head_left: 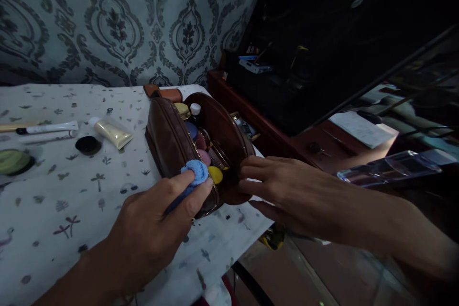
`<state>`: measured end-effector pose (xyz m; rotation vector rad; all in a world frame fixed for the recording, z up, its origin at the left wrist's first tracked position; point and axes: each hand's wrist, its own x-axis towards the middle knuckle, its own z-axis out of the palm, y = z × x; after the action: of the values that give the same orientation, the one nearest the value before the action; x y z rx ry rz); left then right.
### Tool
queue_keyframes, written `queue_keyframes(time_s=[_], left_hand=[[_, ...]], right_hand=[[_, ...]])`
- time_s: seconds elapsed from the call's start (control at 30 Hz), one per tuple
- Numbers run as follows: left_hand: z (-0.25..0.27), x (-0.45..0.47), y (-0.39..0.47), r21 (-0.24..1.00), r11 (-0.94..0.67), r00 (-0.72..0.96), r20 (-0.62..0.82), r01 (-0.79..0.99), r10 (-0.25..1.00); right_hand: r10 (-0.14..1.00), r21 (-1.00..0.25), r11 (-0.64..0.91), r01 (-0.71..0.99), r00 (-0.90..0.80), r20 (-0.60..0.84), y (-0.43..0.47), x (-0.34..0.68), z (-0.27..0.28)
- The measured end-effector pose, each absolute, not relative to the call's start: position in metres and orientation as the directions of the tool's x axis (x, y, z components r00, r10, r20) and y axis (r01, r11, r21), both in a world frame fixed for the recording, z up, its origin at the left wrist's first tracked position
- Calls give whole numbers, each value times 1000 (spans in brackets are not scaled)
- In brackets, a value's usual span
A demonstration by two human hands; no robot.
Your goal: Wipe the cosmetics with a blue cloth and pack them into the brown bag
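A brown toiletry bag (165,138) stands unzipped on the patterned tablecloth. Inside it I see a white-capped bottle (195,111), a yellow round item (215,175), a pink one (203,158) and several others partly hidden. Between the thumb and fingers of my left hand (158,220) is a light blue textured cloth (196,171), bunched up at the bag's near opening; a darker blue part shows within the grip. My right hand (267,181) is closed on the bag's right-hand flap, its fingertips partly hidden by the leather.
Left of the bag lie a cream tube (112,132), a black round lid (88,144), white pen-like tubes (52,127) and a green round container (14,161). Behind it is a brown leather case (168,93). A dark screen (322,48) and a clear plastic container (390,168) are at right.
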<state>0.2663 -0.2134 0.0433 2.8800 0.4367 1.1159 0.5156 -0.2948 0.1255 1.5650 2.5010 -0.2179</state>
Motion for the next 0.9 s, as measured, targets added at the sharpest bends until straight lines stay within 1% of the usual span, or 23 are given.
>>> queue_keyframes(time_s=[0.13, 0.27, 0.33, 0.6, 0.7, 0.8, 0.9], left_hand=[[44, 266, -214, 129, -957, 706, 651, 260, 279], [44, 266, -214, 135, -957, 701, 656, 256, 280], [45, 266, -213, 130, -959, 701, 659, 251, 273], [44, 267, -213, 116, -962, 679, 687, 248, 258], [43, 267, -213, 121, -963, 679, 687, 242, 257], [43, 267, -213, 127, -963, 685, 681, 236, 258], [43, 268, -213, 126, -961, 678, 686, 247, 264]], right_hand=[[856, 84, 435, 896, -383, -346, -285, 505, 118], [794, 107, 435, 894, -325, -514, -273, 493, 119], [770, 109, 430, 896, -301, -563, -270, 488, 122], [723, 76, 405, 911, -268, -637, -269, 482, 127], [738, 58, 403, 913, -287, -610, -272, 485, 124], [749, 74, 409, 909, -289, -596, -270, 486, 121], [715, 89, 426, 900, -275, -642, -264, 483, 122]])
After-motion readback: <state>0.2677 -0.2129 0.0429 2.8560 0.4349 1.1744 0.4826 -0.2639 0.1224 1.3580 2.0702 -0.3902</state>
